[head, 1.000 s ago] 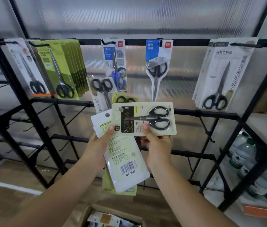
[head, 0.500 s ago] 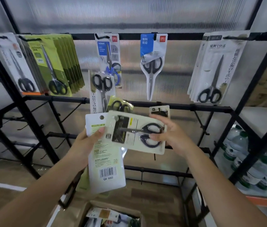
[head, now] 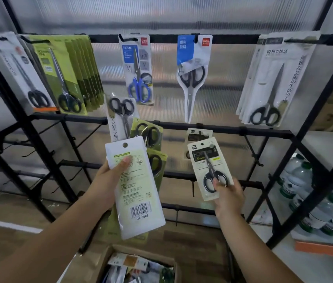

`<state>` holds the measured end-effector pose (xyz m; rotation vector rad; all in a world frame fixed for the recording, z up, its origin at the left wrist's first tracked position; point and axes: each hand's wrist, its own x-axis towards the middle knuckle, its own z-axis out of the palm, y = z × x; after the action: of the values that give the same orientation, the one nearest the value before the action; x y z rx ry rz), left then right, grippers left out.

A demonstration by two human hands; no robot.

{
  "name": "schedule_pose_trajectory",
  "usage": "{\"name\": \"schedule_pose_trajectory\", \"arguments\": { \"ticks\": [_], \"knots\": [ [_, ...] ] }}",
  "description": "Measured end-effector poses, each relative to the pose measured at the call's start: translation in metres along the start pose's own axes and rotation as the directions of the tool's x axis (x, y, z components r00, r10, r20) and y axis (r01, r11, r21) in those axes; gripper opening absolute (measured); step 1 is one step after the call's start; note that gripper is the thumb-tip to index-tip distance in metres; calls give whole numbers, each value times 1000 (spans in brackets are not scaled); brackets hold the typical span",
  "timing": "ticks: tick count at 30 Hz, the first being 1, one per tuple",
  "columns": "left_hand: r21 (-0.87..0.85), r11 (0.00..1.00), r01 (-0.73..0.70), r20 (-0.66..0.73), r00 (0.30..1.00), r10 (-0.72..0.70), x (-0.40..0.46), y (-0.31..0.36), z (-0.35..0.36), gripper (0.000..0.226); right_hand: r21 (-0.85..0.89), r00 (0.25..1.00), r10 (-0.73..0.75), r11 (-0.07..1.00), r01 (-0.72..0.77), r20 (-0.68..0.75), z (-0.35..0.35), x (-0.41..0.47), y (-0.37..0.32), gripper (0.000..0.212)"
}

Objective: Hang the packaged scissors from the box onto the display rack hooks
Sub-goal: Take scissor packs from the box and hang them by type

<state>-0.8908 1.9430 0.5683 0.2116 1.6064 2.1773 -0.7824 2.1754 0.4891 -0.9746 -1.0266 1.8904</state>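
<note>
The black display rack (head: 218, 130) is filling the view, its bars running in front of a translucent ribbed panel. Along its top bar, packaged scissors are hanging from hooks: a thick stack of green-carded packs (head: 73, 72) near the left end, a white pack (head: 21, 72) at the far left just beside it, a blue-handled pair (head: 138, 68) and a grey kitchen pair (head: 193, 76) toward the middle, and a white stack with Japanese lettering (head: 273, 78) at the right end. On the second bar a small pack (head: 199, 134) is hanging near the middle.

Water bottles (head: 314, 201) are sitting at the rack's lower right, and an open cardboard box (head: 133, 262) with more packs inside is lying at the bottom edge of the view.

The left hand (head: 108, 180) is gripping a fan of packs — the front one, a white pack (head: 135, 186), is showing its back with a barcode, thumb pressing on its upper part, while green-carded and clear ones are sticking out behind it.

The right hand (head: 229, 195) is pinching a small black-handled scissors pack (head: 210, 166) by its lower end, holding it upright, its top hole just below the small pack hanging on the second bar — whether it is touching a hook cannot be told.
</note>
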Motion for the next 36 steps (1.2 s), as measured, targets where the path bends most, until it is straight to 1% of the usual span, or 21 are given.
{"name": "schedule_pose_trajectory", "arguments": {
  "ticks": [2,5,8,10,14,17,19,20,21,23,24,25,26,27,28,29,30,31,32,34,36],
  "knots": [
    [-15,1000,-2,39,999,3,0,1,2,21,-34,999,-20,999,18,-31,5,-1,5,31],
    [-27,1000,-9,70,997,10,0,3,3,23,-62,996,11,998,-17,-85,19,4,10,31],
    [-43,999,-3,71,997,6,1,5,2,16,-127,989,52,989,-70,-140,37,14,10,48],
    [-62,998,7,82,997,-1,2,6,2,15,-166,987,42,984,-68,-156,48,23,9,54],
    [-66,998,16,111,994,-9,2,9,5,25,-261,990,55,961,-88,-130,62,44,4,54],
    [-59,997,44,95,995,-39,3,9,5,27,-318,978,202,925,-208,-52,64,57,0,58],
    [-37,997,65,95,994,-62,4,9,4,31,-471,965,264,852,-231,4,56,57,-2,66],
    [-25,997,75,95,993,-72,5,8,3,32,-533,966,258,822,-201,33,52,57,-2,71],
    [-15,996,83,98,992,-81,5,8,1,33,-552,969,242,814,-179,43,49,54,-3,75],
    [1,995,97,124,988,-96,6,6,-3,27,-524,988,151,844,-119,20,51,41,-12,73],
    [4,994,106,141,984,-106,7,5,-4,23,-502,995,89,863,-54,45,55,33,-18,63],
    [5,993,118,153,981,-117,8,4,-5,20,-450,989,92,892,-29,118,62,23,-24,48],
    [7,992,129,158,979,-129,8,4,-5,20,-388,956,171,919,-69,236,69,11,-30,36],
    [2,990,140,159,978,-138,9,3,-4,22,-337,881,273,931,-141,386,76,-4,-35,36],
    [-10,989,146,153,978,-143,9,2,-2,26,-320,774,362,922,-216,519,82,-19,-36,43],
    [-26,989,148,144,979,-143,10,1,0,29,-337,681,405,911,-239,610,86,-32,-36,48],
    [-38,989,144,131,982,-138,9,1,3,33,-328,618,410,911,-248,670,91,-43,-34,51],
    [-45,990,133,115,985,-128,9,1,5,35,-294,605,391,920,-258,694,95,-50,-32,51],
    [-49,992,120,102,988,-114,9,2,7,37,-243,627,355,934,-261,693,99,-54,-30,46],
    [-46,995,92,106,991,-87,8,5,8,37,-192,707,275,961,-197,651,108,-59,-33,29],
    [-18,998,66,132,989,-63,7,9,9,32,-184,736,237,971,-155,634,116,-60,-34,19]
  ]
}}
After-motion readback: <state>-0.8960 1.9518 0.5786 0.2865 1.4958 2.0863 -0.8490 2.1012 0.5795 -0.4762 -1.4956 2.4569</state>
